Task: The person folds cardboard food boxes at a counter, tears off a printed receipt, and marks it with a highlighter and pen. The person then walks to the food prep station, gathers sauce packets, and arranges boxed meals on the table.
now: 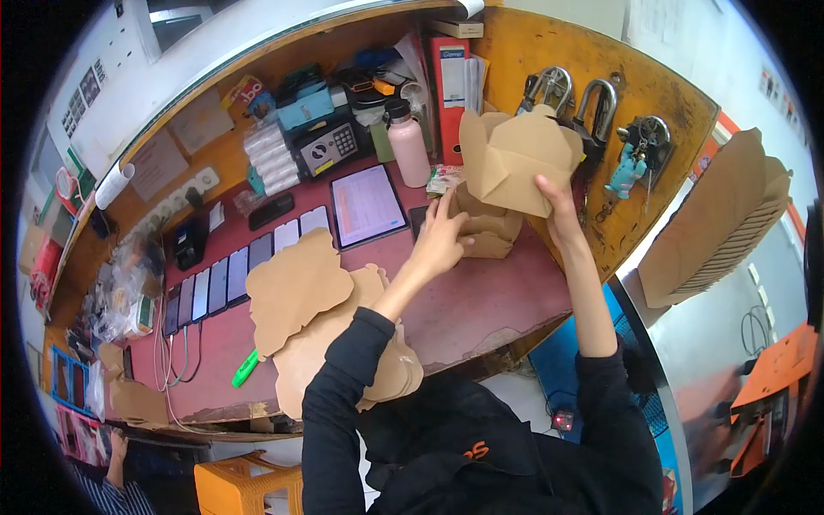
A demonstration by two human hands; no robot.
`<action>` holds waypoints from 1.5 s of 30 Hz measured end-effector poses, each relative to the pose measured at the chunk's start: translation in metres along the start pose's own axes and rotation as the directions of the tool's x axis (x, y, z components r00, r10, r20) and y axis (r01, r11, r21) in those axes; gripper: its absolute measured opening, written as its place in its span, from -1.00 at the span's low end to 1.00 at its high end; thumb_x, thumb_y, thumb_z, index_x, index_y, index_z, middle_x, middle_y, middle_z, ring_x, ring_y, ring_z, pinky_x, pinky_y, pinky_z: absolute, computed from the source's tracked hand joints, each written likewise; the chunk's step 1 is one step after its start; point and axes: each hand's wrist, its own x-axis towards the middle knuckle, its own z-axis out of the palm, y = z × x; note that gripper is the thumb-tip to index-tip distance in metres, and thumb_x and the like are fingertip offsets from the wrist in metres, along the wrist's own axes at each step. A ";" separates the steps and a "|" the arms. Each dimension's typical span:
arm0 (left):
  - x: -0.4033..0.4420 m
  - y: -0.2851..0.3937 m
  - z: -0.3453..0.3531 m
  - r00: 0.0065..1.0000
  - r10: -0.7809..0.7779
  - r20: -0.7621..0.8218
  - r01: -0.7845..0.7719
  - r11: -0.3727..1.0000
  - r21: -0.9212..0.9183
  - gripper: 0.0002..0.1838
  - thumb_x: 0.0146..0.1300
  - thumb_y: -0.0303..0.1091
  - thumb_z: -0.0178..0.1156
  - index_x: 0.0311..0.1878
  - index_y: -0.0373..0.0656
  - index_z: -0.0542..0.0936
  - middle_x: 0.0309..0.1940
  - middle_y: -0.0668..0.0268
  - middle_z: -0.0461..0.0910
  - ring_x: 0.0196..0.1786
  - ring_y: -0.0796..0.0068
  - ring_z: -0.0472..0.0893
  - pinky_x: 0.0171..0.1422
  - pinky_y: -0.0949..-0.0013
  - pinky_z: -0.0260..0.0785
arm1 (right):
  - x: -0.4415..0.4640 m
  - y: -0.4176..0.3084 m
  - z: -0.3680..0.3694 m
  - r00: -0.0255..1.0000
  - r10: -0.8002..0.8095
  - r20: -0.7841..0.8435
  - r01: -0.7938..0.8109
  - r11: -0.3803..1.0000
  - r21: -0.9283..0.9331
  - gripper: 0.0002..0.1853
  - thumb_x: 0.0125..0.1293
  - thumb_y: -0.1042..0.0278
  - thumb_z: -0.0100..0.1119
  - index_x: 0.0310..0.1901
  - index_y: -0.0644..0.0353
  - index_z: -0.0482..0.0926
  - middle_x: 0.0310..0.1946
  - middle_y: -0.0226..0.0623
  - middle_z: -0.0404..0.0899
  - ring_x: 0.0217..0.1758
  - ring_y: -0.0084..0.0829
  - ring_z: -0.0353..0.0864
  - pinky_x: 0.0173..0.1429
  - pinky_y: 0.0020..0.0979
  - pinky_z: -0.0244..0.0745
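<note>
My right hand (560, 210) grips a brown cardboard food box (522, 159) by its side, holding it up in front of the wooden side panel. The flaps of this box stand open. My left hand (442, 239) has its fingers apart at the left side of another brown food box (491, 240), which sits on the red desk. Whether the fingertips press on that box I cannot tell. Flat cardboard box blanks (300, 287) lie in a loose pile below and left of my left hand, partly under my left sleeve.
A tablet (369, 204) and a row of phones (227, 276) lie on the desk (468, 309). Behind stand a pink bottle (408, 150), a small safe (329, 148) and a red binder (449, 103). Nested boxes (717, 223) stand at right. A person's hand (118, 446) shows at lower left.
</note>
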 end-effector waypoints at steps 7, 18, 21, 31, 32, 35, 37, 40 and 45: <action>-0.027 0.000 -0.001 0.993 -0.113 -0.027 0.089 0.893 -0.442 -0.82 -0.01 -0.53 0.20 -0.28 -0.28 0.59 0.34 0.10 -0.03 0.14 0.11 0.41 0.16 0.23 0.31 | 0.007 0.051 0.002 0.954 -0.173 0.246 0.247 0.917 -0.313 0.09 -0.05 0.31 0.33 0.37 0.08 -0.31 0.28 -0.09 0.04 0.35 -0.27 0.05 0.37 -0.28 -0.02; -0.009 -0.008 0.000 0.927 -0.290 -0.238 -0.022 0.592 -0.806 -0.38 0.11 -0.25 0.13 0.24 -0.08 0.15 0.30 0.15 0.05 0.29 0.18 0.19 0.25 0.13 0.10 | -0.004 0.057 -0.028 0.853 -0.048 0.520 0.346 0.798 -0.493 0.13 -0.20 0.04 0.43 0.34 0.15 -0.12 0.34 -0.21 -0.08 0.42 -0.27 -0.13 0.42 -0.25 -0.17; 0.016 -0.011 0.001 0.941 -0.307 -0.141 0.047 0.535 -0.844 -0.37 0.10 -0.27 0.14 0.23 -0.12 0.15 0.23 0.11 0.17 0.26 0.21 0.24 0.26 0.26 0.11 | -0.008 0.060 -0.025 0.848 -0.041 0.528 0.263 0.898 -0.353 0.11 -0.15 -0.18 0.32 0.33 0.15 -0.11 0.36 -0.22 -0.11 0.43 -0.30 -0.17 0.43 -0.27 -0.23; -0.014 0.010 0.010 0.984 -0.065 -0.167 -0.011 0.908 -0.420 -0.34 -0.22 -0.64 -0.06 0.13 -0.26 0.22 0.06 0.01 0.30 0.25 0.03 0.24 0.27 0.20 0.13 | -0.028 0.080 -0.012 0.995 0.037 0.095 -0.033 0.998 -0.048 -0.62 0.16 0.11 -0.05 -0.01 0.03 0.27 -0.03 -0.41 0.20 0.20 -0.46 0.14 0.28 -0.42 -0.04; -0.012 0.008 0.005 0.993 -0.101 -0.054 0.076 0.935 -0.347 -0.35 -0.08 -0.48 0.07 0.18 -0.26 0.18 0.13 0.00 0.27 0.26 0.05 0.22 0.26 0.20 0.13 | -0.028 0.080 -0.012 0.996 0.072 0.050 -0.070 0.997 -0.042 -0.63 0.17 0.11 -0.07 -0.02 0.05 0.28 -0.03 -0.42 0.21 0.17 -0.48 0.15 0.27 -0.46 -0.03; -0.011 0.000 0.002 0.987 -0.158 0.029 0.155 0.893 -0.423 -0.17 0.01 -0.18 0.20 0.31 -0.16 0.04 0.27 -0.05 0.10 0.32 -0.04 0.12 0.34 0.08 0.00 | -0.028 0.087 -0.013 1.000 -0.017 0.006 0.018 0.997 -0.073 -0.64 0.19 0.13 -0.10 -0.02 0.10 0.31 -0.04 -0.38 0.25 0.17 -0.47 0.18 0.28 -0.43 -0.01; -0.035 0.013 -0.032 0.973 -0.222 0.069 0.232 0.952 -0.201 -0.02 0.03 0.06 0.19 0.39 -0.03 -0.16 0.33 -0.14 -0.08 0.37 -0.15 -0.05 0.40 -0.03 -0.22 | -0.024 0.093 -0.022 0.994 -0.099 0.036 0.104 0.976 -0.191 -0.61 0.21 0.10 -0.12 -0.01 0.17 0.31 0.01 -0.31 0.30 0.19 -0.43 0.20 0.31 -0.38 -0.02; -0.094 -0.005 -0.081 0.968 -0.249 -0.029 0.248 0.934 0.258 0.02 -0.09 -0.01 0.28 0.39 0.02 -0.09 0.36 -0.09 -0.16 0.38 -0.24 -0.21 0.38 -0.20 -0.36 | -0.029 0.073 -0.019 0.987 -0.124 0.102 0.143 0.968 -0.205 -0.57 0.24 0.09 -0.13 0.03 0.23 0.31 0.06 -0.23 0.33 0.22 -0.38 0.21 0.33 -0.35 -0.04; -0.188 -0.118 -0.082 0.794 -0.527 -0.303 0.582 0.514 0.630 -0.32 -0.07 -0.30 0.18 0.18 -0.31 0.27 0.20 -0.18 0.18 0.29 -0.22 0.10 0.32 -0.16 -0.06 | -0.045 0.027 0.021 0.870 -0.465 0.160 0.469 0.685 -0.558 -0.63 0.26 0.25 -0.10 0.03 0.27 0.33 0.09 -0.14 0.33 0.25 -0.27 0.20 0.34 -0.27 -0.05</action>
